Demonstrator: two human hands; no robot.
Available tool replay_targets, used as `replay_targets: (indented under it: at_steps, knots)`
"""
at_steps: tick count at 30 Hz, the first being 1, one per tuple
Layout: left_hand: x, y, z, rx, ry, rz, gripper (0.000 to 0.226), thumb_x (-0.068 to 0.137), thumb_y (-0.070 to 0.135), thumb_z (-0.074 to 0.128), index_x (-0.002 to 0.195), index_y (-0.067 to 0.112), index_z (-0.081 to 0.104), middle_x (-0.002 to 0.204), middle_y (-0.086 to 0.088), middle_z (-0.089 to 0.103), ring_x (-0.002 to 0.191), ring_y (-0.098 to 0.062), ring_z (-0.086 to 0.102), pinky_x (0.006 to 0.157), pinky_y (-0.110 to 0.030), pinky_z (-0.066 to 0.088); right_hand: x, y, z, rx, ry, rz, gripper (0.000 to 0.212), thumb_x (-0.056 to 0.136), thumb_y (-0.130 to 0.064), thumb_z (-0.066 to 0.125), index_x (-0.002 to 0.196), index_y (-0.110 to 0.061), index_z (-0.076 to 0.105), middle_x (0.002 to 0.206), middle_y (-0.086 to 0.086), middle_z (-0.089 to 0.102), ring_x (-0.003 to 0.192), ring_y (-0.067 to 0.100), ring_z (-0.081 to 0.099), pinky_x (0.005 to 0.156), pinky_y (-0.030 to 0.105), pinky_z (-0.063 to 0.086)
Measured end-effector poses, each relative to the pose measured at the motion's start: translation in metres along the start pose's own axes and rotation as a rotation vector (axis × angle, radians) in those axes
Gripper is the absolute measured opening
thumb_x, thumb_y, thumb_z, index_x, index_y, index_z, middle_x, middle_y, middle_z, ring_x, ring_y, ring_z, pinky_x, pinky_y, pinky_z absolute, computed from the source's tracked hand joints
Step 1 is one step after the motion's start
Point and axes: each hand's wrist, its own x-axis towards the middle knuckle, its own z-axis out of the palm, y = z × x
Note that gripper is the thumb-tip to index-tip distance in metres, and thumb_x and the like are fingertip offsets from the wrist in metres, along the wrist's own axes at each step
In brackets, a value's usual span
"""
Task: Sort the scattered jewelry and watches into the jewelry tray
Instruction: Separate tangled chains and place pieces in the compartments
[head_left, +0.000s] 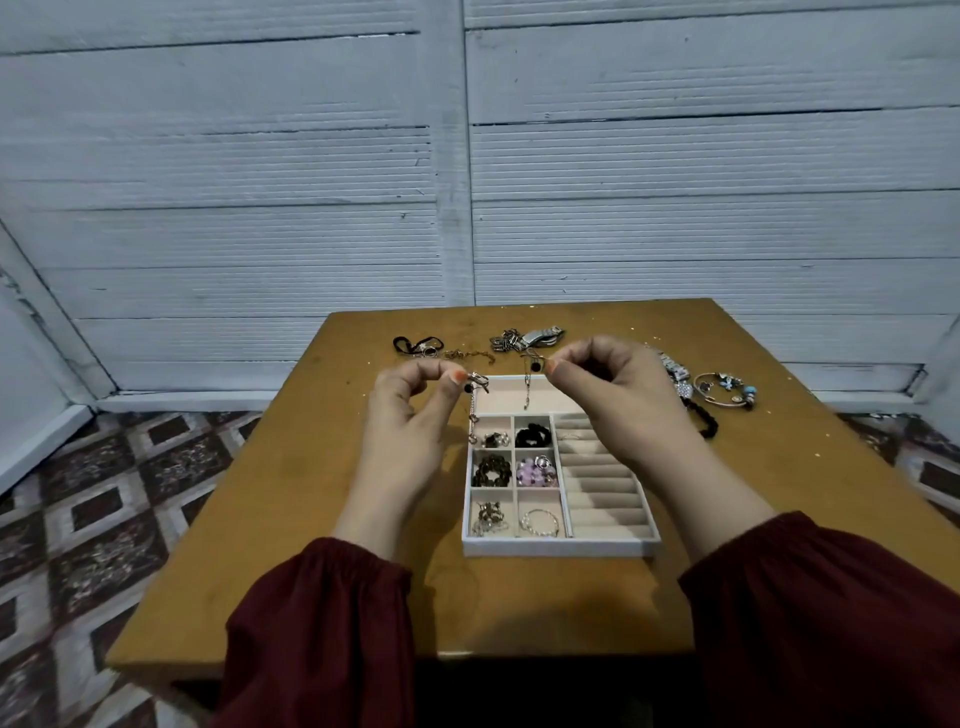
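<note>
1. Two slim silver dangling pieces, each with a dark bead near its top, hang above the far end of the white rectangular, beige-lined jewelry tray (561, 548). They look like a pair of earrings, though they are too small to be sure.
2. The left hand (410, 410) pinches the left dangling piece (475, 384) between thumb and forefinger. Its chain drops along the tray's far-left corner, close to the left rim.
3. The right hand (597, 395) pinches the right dangling piece (531, 364) the same way, above the middle of the tray's long far compartment.
4. Both chains hang straight down from the fingertips, so that compartment lies below them. The right piece is better centred over it. The left piece, I judge, needs a small shift inward from the rim.
5. Outside the tray on the brown wooden table (291, 519) lie a silver link watch (540, 336) beyond the tray and a charm bangle (727, 389) to its right.
</note>
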Motion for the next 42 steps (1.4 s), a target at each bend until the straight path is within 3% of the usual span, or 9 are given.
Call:
replay_targets:
  at_steps: [6,9,13,16,26,32,42]
  knots:
    - [-0.022,0.005,0.008,0.0,-0.018,-0.035,0.01,0.087,0.034,0.063,0.087,0.025,0.068,0.112,-0.008,0.062,0.107,-0.017,0.058,0.103,-0.046,0.041,-0.031,0.001,-0.011,0.006,0.059,-0.019,0.022,0.085,-0.006,0.065,0.068,-0.019,0.061,0.067,-0.006,0.057,0.054,-0.005,0.048,0.057,0.008,0.039]
    - [-0.032,0.008,0.013,0.014,-0.031,-0.043,0.01,0.086,0.034,0.064,0.086,0.025,0.068,0.112,-0.004,0.059,0.111,-0.018,0.054,0.105,-0.047,0.038,-0.041,0.003,-0.014,0.023,0.085,-0.024,0.021,0.084,-0.003,0.065,0.068,-0.016,0.06,0.063,-0.008,0.055,0.052,-0.005,0.047,0.055,0.008,0.039]
    - [-0.04,0.009,0.017,0.039,-0.045,-0.03,0.018,0.078,0.05,0.068,0.083,0.033,0.07,0.11,0.006,0.059,0.117,-0.022,0.051,0.106,-0.052,0.035,-0.05,0.005,-0.017,0.059,0.105,-0.009,0.018,0.084,-0.001,0.064,0.071,-0.014,0.061,0.064,-0.007,0.056,0.05,-0.006,0.047,0.052,0.009,0.04]
    - [-0.044,0.007,0.019,0.034,-0.062,-0.034,0.027,0.069,0.063,0.062,0.082,0.041,0.07,0.109,0.008,0.061,0.116,-0.023,0.053,0.105,-0.057,0.034,-0.053,0.006,-0.02,0.06,0.126,-0.024,0.018,0.084,0.001,0.064,0.072,-0.012,0.062,0.067,-0.006,0.058,0.055,-0.007,0.049,0.059,0.007,0.04]
    - [-0.051,-0.001,0.025,0.092,-0.067,-0.073,0.004,0.076,0.05,0.065,0.075,0.047,0.067,0.106,0.009,0.055,0.119,-0.025,0.045,0.105,-0.05,0.036,-0.059,0.011,-0.023,0.048,0.143,-0.018,0.021,0.083,0.002,0.065,0.07,-0.015,0.062,0.068,-0.007,0.059,0.057,-0.006,0.051,0.059,0.009,0.043]
    - [-0.054,-0.005,0.028,0.276,-0.053,-0.107,0.013,0.085,0.036,0.066,0.073,0.036,0.064,0.108,0.007,0.055,0.118,-0.018,0.033,0.108,-0.044,0.024,-0.059,0.013,-0.023,0.054,0.138,0.015,0.006,0.083,-0.001,0.065,0.078,-0.005,0.065,0.075,-0.001,0.061,0.058,-0.005,0.053,0.056,0.01,0.045]
    - [-0.057,-0.012,0.031,0.474,-0.075,-0.108,0.021,0.085,0.041,0.065,0.066,0.04,0.056,0.108,0.013,0.05,0.114,-0.012,0.025,0.091,-0.028,0.014,-0.06,0.018,-0.023,0.051,0.157,0.026,0.016,0.082,-0.001,0.066,0.072,-0.013,0.063,0.071,-0.005,0.06,0.057,-0.005,0.052,0.055,0.01,0.044]
